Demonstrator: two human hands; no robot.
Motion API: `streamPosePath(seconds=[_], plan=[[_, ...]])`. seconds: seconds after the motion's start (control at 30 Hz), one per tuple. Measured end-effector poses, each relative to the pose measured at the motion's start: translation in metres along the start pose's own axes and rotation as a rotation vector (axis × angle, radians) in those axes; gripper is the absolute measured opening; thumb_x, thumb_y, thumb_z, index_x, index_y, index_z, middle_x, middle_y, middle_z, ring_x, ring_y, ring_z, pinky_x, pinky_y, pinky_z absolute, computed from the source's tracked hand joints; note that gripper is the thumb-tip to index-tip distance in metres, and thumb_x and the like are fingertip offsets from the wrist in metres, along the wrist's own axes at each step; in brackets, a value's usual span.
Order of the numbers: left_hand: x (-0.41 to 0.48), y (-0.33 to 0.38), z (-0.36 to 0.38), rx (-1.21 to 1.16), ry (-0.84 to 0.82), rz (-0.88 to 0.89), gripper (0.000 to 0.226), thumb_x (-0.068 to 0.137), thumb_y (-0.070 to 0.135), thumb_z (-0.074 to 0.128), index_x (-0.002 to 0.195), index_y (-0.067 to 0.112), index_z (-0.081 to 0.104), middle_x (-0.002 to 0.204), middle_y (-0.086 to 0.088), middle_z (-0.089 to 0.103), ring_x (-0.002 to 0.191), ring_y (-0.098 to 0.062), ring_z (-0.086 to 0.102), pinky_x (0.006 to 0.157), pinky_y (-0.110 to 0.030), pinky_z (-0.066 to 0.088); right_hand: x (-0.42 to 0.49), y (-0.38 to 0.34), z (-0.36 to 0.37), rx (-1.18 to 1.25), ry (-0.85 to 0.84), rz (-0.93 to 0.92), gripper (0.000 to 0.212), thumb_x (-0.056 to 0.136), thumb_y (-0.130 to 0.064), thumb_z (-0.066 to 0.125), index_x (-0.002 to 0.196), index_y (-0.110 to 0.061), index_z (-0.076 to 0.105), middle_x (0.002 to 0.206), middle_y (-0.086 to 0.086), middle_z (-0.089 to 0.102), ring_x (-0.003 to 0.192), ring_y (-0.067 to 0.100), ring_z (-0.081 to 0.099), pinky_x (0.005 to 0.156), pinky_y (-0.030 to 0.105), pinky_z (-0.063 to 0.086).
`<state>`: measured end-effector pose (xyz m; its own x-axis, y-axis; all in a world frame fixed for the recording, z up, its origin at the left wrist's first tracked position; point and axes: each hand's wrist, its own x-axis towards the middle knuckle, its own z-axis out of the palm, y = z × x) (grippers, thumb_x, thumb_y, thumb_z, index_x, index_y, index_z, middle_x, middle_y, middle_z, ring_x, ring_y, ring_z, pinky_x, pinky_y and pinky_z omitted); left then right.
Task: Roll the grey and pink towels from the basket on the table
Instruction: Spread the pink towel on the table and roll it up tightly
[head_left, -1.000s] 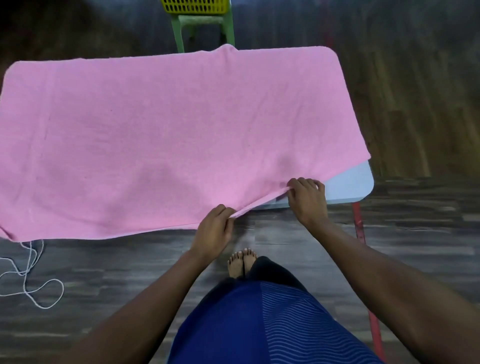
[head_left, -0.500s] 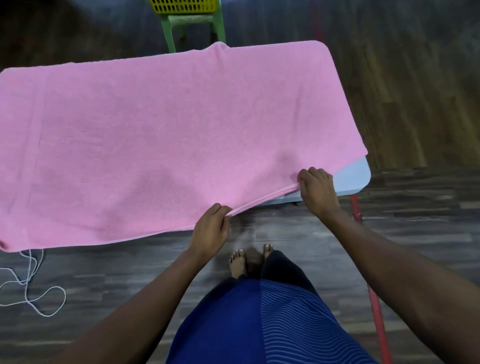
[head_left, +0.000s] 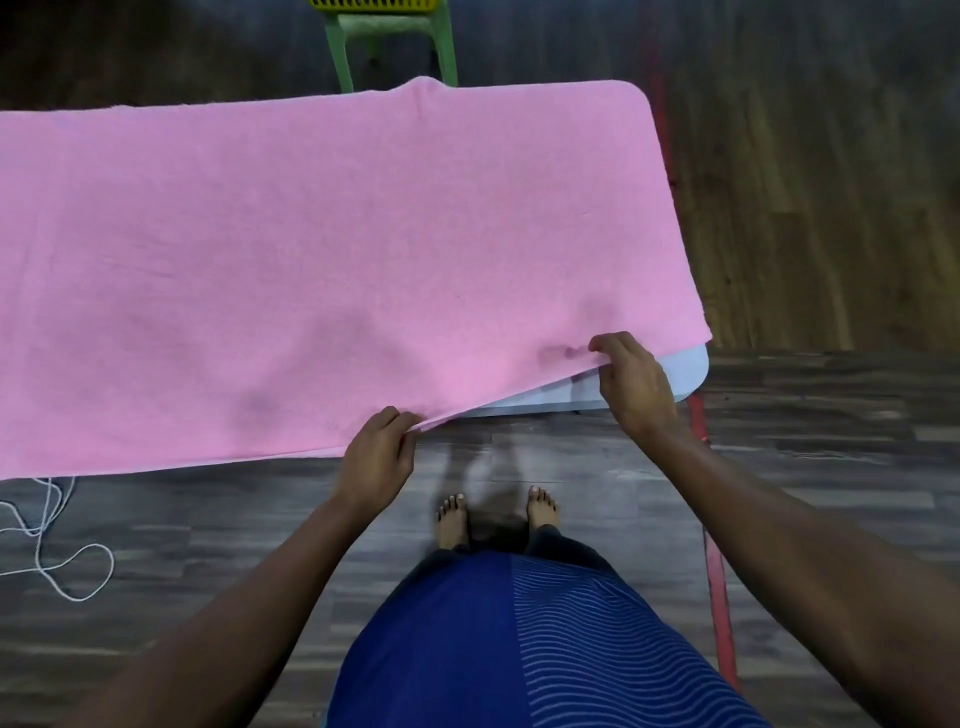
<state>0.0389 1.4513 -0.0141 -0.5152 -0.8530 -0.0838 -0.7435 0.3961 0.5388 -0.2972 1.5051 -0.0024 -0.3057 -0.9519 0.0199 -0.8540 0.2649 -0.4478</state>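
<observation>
A large pink towel lies spread flat over almost the whole table, whose pale blue near right corner shows bare. My left hand pinches the towel's near edge at the middle. My right hand grips the same edge further right and lifts it a little off the tabletop. The yellow basket stands on a green stool behind the table; only its bottom rim shows. No grey towel is in view.
Dark wooden floor surrounds the table. A white cord loops on the floor at the left. A red table leg runs down at the right. My bare feet stand just short of the table's near edge.
My right hand has slid right and away along the towel's near edge, raising it. The gap between my hands has widened. My feet have stepped apart.
</observation>
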Motion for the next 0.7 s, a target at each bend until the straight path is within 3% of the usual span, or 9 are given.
streamPosePath(seconds=[0.13, 0.27, 0.37, 0.43, 0.53, 0.6, 0.7], plan=[[-0.004, 0.000, 0.011, 0.096, 0.002, -0.007, 0.025, 0.086, 0.004, 0.058, 0.107, 0.010, 0.071, 0.087, -0.005, 0.064, 0.078, -0.030, 0.058, 0.065, -0.033, 0.044, 0.003, 0.030, -0.016, -0.080, 0.080, 0.028, 0.017, 0.080, 0.007, 0.062, 0.089, -0.004, 0.070, 0.098, 0.011, 0.065, 0.092, 0.032, 0.056, 0.076, 0.040, 0.050], [0.004, 0.021, 0.027, 0.392, -0.022, -0.125, 0.036, 0.072, 0.003, 0.071, 0.104, 0.018, 0.072, 0.100, -0.008, 0.065, 0.093, -0.034, 0.056, 0.080, -0.044, 0.040, -0.018, 0.053, -0.018, -0.108, 0.055, -0.009, 0.018, 0.074, 0.006, 0.064, 0.082, -0.008, 0.073, 0.087, 0.008, 0.068, 0.088, 0.032, 0.056, 0.074, 0.038, 0.044], [0.024, 0.071, 0.049, 0.340, -0.113, 0.034, 0.048, 0.070, 0.009, 0.070, 0.117, 0.017, 0.062, 0.119, -0.009, 0.060, 0.111, -0.031, 0.054, 0.095, -0.050, 0.037, -0.038, 0.057, -0.015, -0.064, 0.049, 0.022, 0.021, 0.072, -0.004, 0.054, 0.081, -0.011, 0.072, 0.082, 0.004, 0.069, 0.083, 0.030, 0.057, 0.075, 0.035, 0.037], [0.044, 0.109, 0.070, 0.243, -0.161, 0.173, 0.051, 0.075, 0.020, 0.070, 0.124, 0.017, 0.057, 0.125, -0.009, 0.058, 0.115, -0.030, 0.053, 0.097, -0.048, 0.037, -0.044, 0.058, -0.016, -0.018, 0.053, 0.019, 0.023, 0.073, -0.008, 0.049, 0.080, -0.011, 0.071, 0.080, 0.003, 0.068, 0.080, 0.028, 0.056, 0.074, 0.032, 0.032], [0.070, 0.159, 0.097, 0.150, -0.168, 0.238, 0.040, 0.083, 0.022, 0.066, 0.122, 0.018, 0.060, 0.118, -0.005, 0.063, 0.107, -0.028, 0.056, 0.092, -0.043, 0.039, -0.046, 0.063, -0.019, 0.032, 0.056, 0.005, 0.028, 0.077, -0.016, 0.041, 0.079, -0.014, 0.069, 0.080, 0.000, 0.067, 0.080, 0.025, 0.055, 0.076, 0.031, 0.031], [0.082, 0.178, 0.106, 0.098, -0.170, 0.229, 0.021, 0.089, 0.014, 0.060, 0.109, 0.014, 0.066, 0.102, -0.005, 0.066, 0.095, -0.029, 0.058, 0.081, -0.038, 0.040, -0.046, 0.070, -0.022, 0.018, 0.047, 0.003, 0.027, 0.079, -0.019, 0.041, 0.080, -0.017, 0.068, 0.081, -0.003, 0.065, 0.081, 0.022, 0.054, 0.077, 0.031, 0.031], [0.085, 0.188, 0.109, 0.002, -0.180, 0.243, 0.016, 0.092, 0.011, 0.055, 0.103, 0.010, 0.066, 0.092, -0.006, 0.063, 0.085, -0.028, 0.056, 0.067, -0.035, 0.041, -0.046, 0.087, -0.025, -0.052, 0.017, -0.014, 0.022, 0.081, -0.022, 0.044, 0.084, -0.020, 0.066, 0.084, -0.005, 0.064, 0.084, 0.021, 0.056, 0.080, 0.034, 0.033]])
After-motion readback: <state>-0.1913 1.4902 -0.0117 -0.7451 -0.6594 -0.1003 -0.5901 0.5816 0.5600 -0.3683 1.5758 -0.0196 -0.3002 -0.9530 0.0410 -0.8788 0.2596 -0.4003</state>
